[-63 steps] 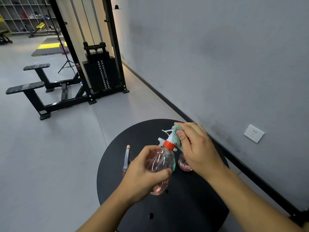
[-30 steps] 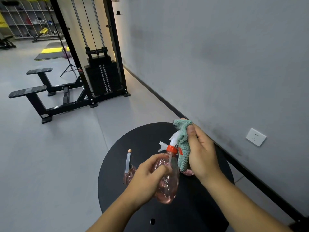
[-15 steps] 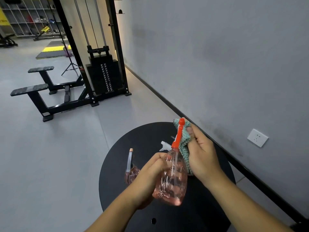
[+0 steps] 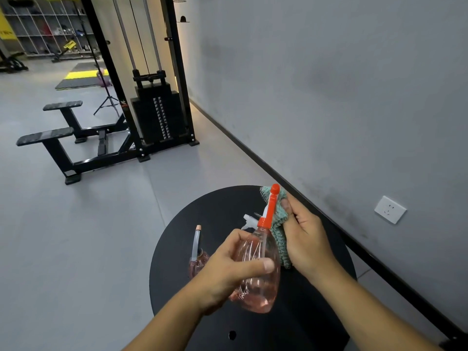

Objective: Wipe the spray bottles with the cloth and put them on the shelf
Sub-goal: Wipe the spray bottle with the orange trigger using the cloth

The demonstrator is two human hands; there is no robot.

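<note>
2 hands meet: left hand (image 4: 228, 271) grips bottle (image 4: 258, 274), cloth (image 4: 278, 224) seemingly against it.

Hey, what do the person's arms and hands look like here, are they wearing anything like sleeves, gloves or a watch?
Both forearms are bare as far as the frame shows, with no sleeve in view. The left hand and the right hand have no gloves. No watch, bracelet or ring shows on either wrist or on the visible fingers. The fingernails look short and unpainted. Anything above the forearms is out of view.
</note>
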